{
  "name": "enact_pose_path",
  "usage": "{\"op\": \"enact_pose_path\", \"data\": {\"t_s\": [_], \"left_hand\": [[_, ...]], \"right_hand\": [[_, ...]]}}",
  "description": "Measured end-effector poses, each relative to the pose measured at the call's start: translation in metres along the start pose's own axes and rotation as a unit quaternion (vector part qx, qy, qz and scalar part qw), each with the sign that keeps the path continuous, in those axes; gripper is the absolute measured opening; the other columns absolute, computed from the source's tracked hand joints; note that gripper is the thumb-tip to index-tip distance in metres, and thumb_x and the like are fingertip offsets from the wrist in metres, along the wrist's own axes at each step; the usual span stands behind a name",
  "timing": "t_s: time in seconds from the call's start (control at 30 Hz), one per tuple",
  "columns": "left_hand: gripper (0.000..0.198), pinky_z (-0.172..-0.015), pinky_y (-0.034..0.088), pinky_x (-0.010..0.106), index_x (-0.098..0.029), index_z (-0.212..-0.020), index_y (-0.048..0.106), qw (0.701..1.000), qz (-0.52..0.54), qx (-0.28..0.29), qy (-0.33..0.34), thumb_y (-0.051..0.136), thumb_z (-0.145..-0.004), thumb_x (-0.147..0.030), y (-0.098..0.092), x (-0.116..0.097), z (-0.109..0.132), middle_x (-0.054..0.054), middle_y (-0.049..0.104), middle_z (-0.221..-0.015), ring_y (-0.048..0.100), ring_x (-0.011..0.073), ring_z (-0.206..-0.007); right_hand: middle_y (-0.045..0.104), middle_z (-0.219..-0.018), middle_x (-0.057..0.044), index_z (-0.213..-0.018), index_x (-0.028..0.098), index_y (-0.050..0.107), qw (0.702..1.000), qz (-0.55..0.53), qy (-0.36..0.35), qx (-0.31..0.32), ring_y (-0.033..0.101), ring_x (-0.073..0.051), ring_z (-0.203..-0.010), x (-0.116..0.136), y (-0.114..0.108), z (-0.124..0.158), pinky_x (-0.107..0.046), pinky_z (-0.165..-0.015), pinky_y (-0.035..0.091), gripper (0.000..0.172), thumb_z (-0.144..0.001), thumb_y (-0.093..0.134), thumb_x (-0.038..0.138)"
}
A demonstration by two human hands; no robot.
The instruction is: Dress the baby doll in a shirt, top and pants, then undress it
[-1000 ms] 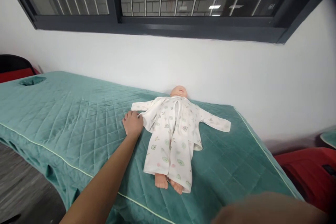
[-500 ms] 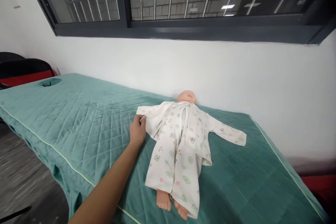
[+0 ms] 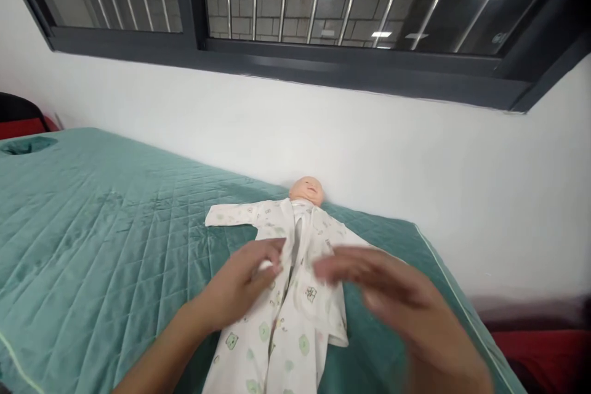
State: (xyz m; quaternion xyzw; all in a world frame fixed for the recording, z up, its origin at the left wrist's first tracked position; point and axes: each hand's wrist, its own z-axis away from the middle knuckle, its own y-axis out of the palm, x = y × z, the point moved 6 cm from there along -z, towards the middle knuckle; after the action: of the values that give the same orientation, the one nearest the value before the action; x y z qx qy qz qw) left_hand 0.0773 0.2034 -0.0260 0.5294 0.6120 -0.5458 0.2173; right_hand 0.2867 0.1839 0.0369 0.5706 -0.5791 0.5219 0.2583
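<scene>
A baby doll point(image 3: 306, 189) lies on its back, head toward the wall, in a white printed shirt point(image 3: 318, 295) that is parted at the front, and matching trousers point(image 3: 263, 345). Over the shirt's left front edge, my left hand point(image 3: 244, 280) has thumb and fingers drawn together, with white cloth at the fingertips. My right hand point(image 3: 397, 295), blurred by motion, hovers over the shirt's right side with fingers stretched out and nothing visible in them. It partly covers the right sleeve; the left sleeve lies spread out flat. The doll's feet are out of view.
A green quilted cover point(image 3: 115, 240) is spread over the bed, which has a round hole point(image 3: 28, 145) at the far left. Behind it rise a white wall point(image 3: 392, 160) and a barred window point(image 3: 295, 6). Red and black seats point(image 3: 21, 120) flank the bed.
My left hand has let go of the left sleeve and moved to the shirt's front. My right hand has come into view. The view has shifted, and the left sleeve now lies straighter.
</scene>
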Motion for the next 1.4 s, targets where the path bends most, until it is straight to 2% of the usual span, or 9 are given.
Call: {"op": "enact_pose_path", "data": {"t_s": [0.07, 0.13, 0.3, 0.5, 0.63, 0.8, 1.03, 1.2, 1.4], "left_hand": [[0.021, -0.109, 0.038, 0.039, -0.024, -0.091, 0.064, 0.991, -0.077, 0.077, 0.078, 0.048, -0.095, -0.037, 0.011, -0.016, -0.007, 0.006, 0.067, -0.123, 0.054, 0.0221, -0.125], [0.024, -0.108, 0.040, 0.037, -0.027, -0.098, 0.067, 0.987, -0.100, 0.077, 0.096, 0.045, -0.096, -0.037, 0.012, -0.015, -0.022, 0.004, 0.068, -0.121, 0.057, 0.0209, -0.122], [0.028, -0.085, 0.049, 0.032, -0.025, -0.096, 0.067, 0.987, -0.133, -0.076, -0.055, 0.042, -0.095, -0.038, -0.011, 0.020, -0.078, 0.003, 0.072, -0.098, 0.064, 0.0205, -0.092], [0.024, -0.084, 0.048, 0.029, -0.024, -0.096, 0.067, 0.997, -0.060, -0.026, -0.032, 0.044, -0.090, -0.024, 0.004, 0.015, -0.125, 0.000, 0.073, -0.095, 0.065, 0.0179, -0.089], [0.021, -0.085, 0.049, 0.028, -0.023, -0.091, 0.069, 0.997, -0.043, -0.054, -0.045, 0.049, -0.086, -0.020, 0.009, 0.025, -0.141, 0.000, 0.073, -0.096, 0.065, 0.0170, -0.090], [0.021, -0.089, 0.048, 0.032, -0.022, -0.097, 0.072, 0.985, -0.116, -0.114, -0.061, 0.054, -0.087, -0.023, 0.013, 0.046, -0.140, 0.005, 0.069, -0.101, 0.063, 0.0185, -0.090], [0.025, -0.083, 0.046, 0.030, -0.025, -0.107, 0.069, 0.976, -0.179, -0.082, -0.090, 0.052, -0.090, -0.031, 0.020, 0.052, -0.137, 0.006, 0.067, -0.107, 0.062, 0.0211, -0.096], [0.016, -0.079, 0.045, 0.029, -0.024, -0.096, 0.068, 0.982, -0.157, -0.070, -0.075, 0.053, -0.090, -0.027, 0.023, 0.051, -0.140, 0.003, 0.068, -0.100, 0.062, 0.0185, -0.089], [0.012, -0.074, 0.043, 0.031, -0.021, -0.082, 0.060, 0.982, -0.158, -0.095, -0.034, 0.051, -0.090, -0.019, 0.025, 0.048, -0.144, 0.003, 0.068, -0.088, 0.060, 0.0192, -0.087]], "right_hand": [[0.073, -0.109, -0.005, -0.109, 0.030, 0.071, 0.992, -0.004, 0.056, -0.109, 0.067, -0.025, -0.105, -0.037, -0.006, -0.027, -0.044, -0.096, 0.052, 0.027, -0.087, 0.062, 0.043], [0.070, -0.117, -0.007, -0.111, 0.026, 0.068, 0.976, 0.050, 0.094, -0.188, 0.064, -0.026, -0.108, -0.070, -0.004, -0.043, -0.047, -0.099, 0.049, 0.028, -0.089, 0.058, 0.041], [0.061, -0.131, -0.008, -0.120, 0.024, 0.063, 0.973, 0.119, 0.062, -0.188, 0.053, -0.026, -0.123, -0.107, 0.013, -0.058, -0.048, -0.108, 0.040, 0.035, -0.093, 0.050, 0.042], [0.052, -0.141, -0.007, -0.126, 0.026, 0.060, 0.975, 0.142, 0.064, -0.158, 0.042, -0.025, -0.134, -0.105, 0.017, -0.064, -0.047, -0.116, 0.031, 0.038, -0.094, 0.048, 0.044], [0.052, -0.134, -0.007, -0.121, 0.026, 0.062, 0.971, 0.158, 0.080, -0.160, 0.045, -0.025, -0.130, -0.105, 0.019, -0.069, -0.047, -0.115, 0.032, 0.035, -0.094, 0.048, 0.044], [0.047, -0.138, -0.006, -0.123, 0.031, 0.062, 0.971, 0.139, 0.111, -0.157, 0.041, -0.027, -0.133, -0.109, 0.022, -0.069, -0.048, -0.114, 0.032, 0.038, -0.093, 0.048, 0.049], [0.048, -0.139, -0.005, -0.124, 0.032, 0.064, 0.969, 0.148, 0.115, -0.162, 0.037, -0.029, -0.136, -0.115, 0.019, -0.073, -0.051, -0.115, 0.029, 0.040, -0.090, 0.053, 0.050], [0.053, -0.130, -0.005, -0.111, 0.029, 0.063, 0.969, 0.108, 0.097, -0.202, 0.046, -0.024, -0.127, -0.115, 0.016, -0.071, -0.045, -0.111, 0.036, 0.028, -0.089, 0.055, 0.044], [0.051, -0.134, -0.006, -0.113, 0.030, 0.065, 0.966, 0.144, 0.101, -0.190, 0.040, -0.027, -0.131, -0.114, 0.019, -0.072, -0.049, -0.114, 0.031, 0.031, -0.090, 0.052, 0.045]]}}
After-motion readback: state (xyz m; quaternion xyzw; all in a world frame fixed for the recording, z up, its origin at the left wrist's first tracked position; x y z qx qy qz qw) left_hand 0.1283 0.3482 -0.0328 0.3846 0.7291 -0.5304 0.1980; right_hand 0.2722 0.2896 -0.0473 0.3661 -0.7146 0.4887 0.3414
